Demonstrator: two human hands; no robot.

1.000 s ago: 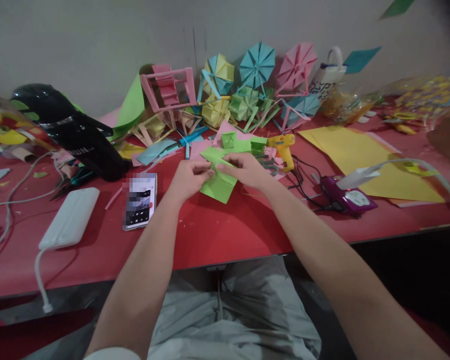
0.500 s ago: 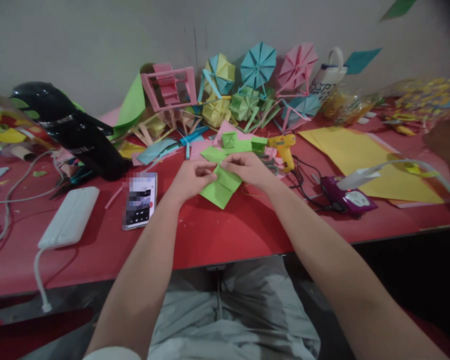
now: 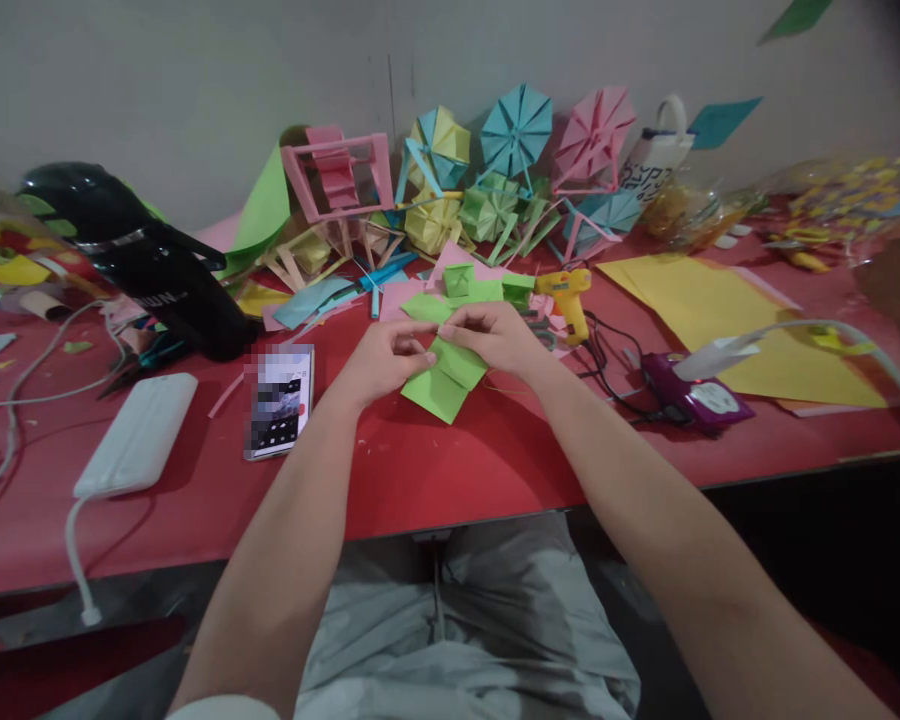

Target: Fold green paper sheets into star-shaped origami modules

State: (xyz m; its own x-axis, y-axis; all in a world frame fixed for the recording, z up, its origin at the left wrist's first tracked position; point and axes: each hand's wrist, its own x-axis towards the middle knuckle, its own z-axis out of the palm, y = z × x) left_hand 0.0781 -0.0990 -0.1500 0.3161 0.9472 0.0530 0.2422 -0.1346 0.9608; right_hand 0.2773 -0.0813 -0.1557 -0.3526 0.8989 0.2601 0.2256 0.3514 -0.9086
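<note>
A folded piece of green paper (image 3: 444, 385) is held just above the red table, its lower corner pointing toward me. My left hand (image 3: 390, 358) pinches its upper left part between thumb and fingers. From the other side, my right hand (image 3: 493, 335) grips its upper edge with thumb and forefinger. Both sets of fingertips nearly meet at the top of the sheet. Behind my hands lie more folded green paper pieces (image 3: 460, 281) on pink paper. A yellow glue gun (image 3: 568, 298) rests just past my right hand.
Paper wheel models (image 3: 517, 135) in several colours stand along the wall. On the left are a black bottle (image 3: 169, 270), a phone (image 3: 281, 400) and a white power bank (image 3: 136, 433). To the right lie a purple power socket (image 3: 694, 392) with cables and yellow sheets (image 3: 735, 315).
The green paper has shifted and turned slightly, its lower corner a little down and to the right. Both hands keep nearly the same place and grip.
</note>
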